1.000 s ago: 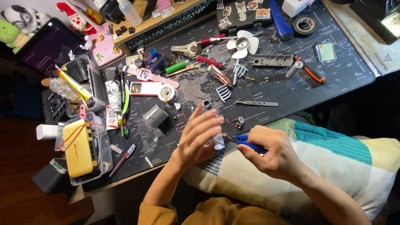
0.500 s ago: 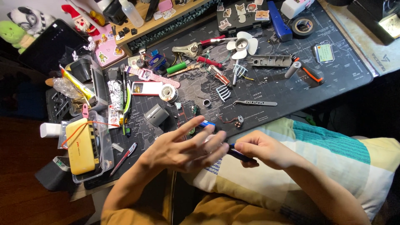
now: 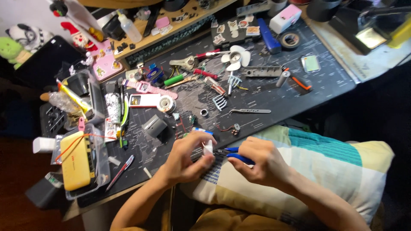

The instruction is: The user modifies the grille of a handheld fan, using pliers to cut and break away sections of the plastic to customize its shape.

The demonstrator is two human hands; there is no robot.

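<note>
The bench (image 3: pixel 274 92), covered by a dark mat, is crowded edge to edge, and its near edge sits right over a striped pillow (image 3: pixel 325 171) on the person's lap. That is probably the main hazard: anything dropped here either rolls among the clutter or sinks into the pillow's folds and is hard to find.

The left hand (image 3: pixel 186 160) hovers at that near edge, its fingers pinching a small white part (image 3: pixel 208 148) from both sides. The right hand (image 3: pixel 259 164) is closed around blue-handled pliers (image 3: pixel 233 155), whose tip points at the white part and seems to touch it, though the contact itself is too small to confirm. With so slight a pinch, a hard squeeze or twist of the pliers could likely flick the part loose, or nip a left fingertip just beside the tip.

Loose bits lie near the left hand: a metal ring (image 3: pixel 204 112), a small disc with red wire (image 3: pixel 234 127) and tweezers (image 3: pixel 250 111). A careless wrist could probably sweep them off the edge.
</note>
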